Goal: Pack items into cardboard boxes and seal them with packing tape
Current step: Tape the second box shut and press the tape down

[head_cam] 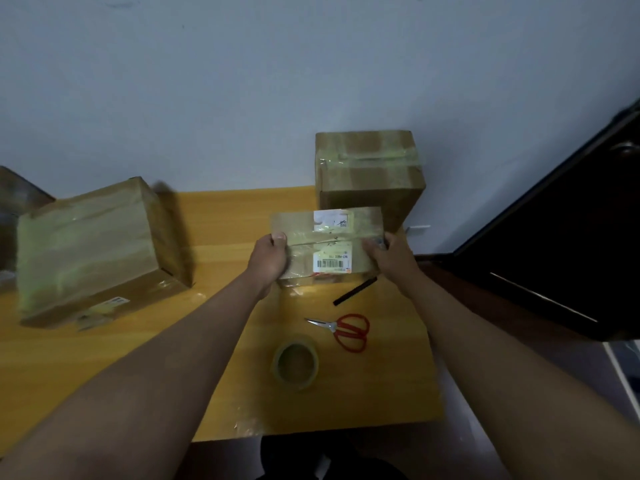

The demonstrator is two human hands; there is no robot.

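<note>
Cardboard, glossy with tape: I grip the small flat box [327, 242] at mid-frame, left hand [270, 259] and right hand [389, 254] curled round its ends. Below lie the clear tape roll [295, 365] and red-handled scissors [341, 330] on the yellow table [388, 375].

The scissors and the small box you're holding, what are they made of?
Scissors: shiny blades, likely steel; glossy red handles, probably plastic. Small box: matte brown cardboard under glossy clear tape, judging by the sheen, with white paper labels. Left hand and right hand grip its ends.
</note>
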